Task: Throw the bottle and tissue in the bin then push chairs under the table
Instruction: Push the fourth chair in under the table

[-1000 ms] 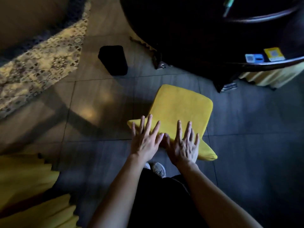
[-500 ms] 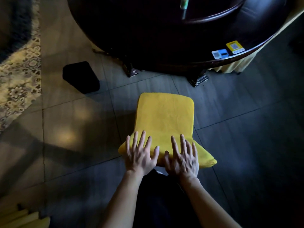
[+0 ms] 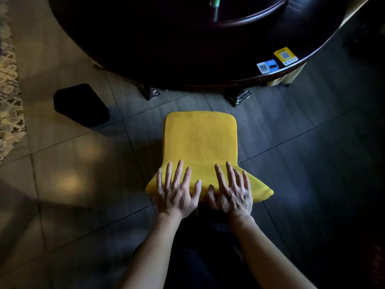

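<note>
Pressing down side by side, the person's left hand and right hand lie flat on the top edge of the backrest of a chair covered in bright yellow fabric. The fingers of both hands are straight and spread, not curled round anything, and their tips point toward the seat. The two thumbs lie close together in the middle, nearly touching.

The chair stands on the grey tiled floor, facing a large round table of dark polished wood. Its seat is out in the open. The front edge of the seat is near the table's rim and just short of two carved dark table feet.

To the left of the chair, apart from it, a black bin with rounded corners sits on the tiles beside the table. A patterned beige rug runs along the far left.

On the table's right rim lie a small blue-and-white card and a yellow one, side by side. A pale yellow cloth shows under the rim below them. At the top, a small green thing is cut off, and I cannot tell what it is.
</note>
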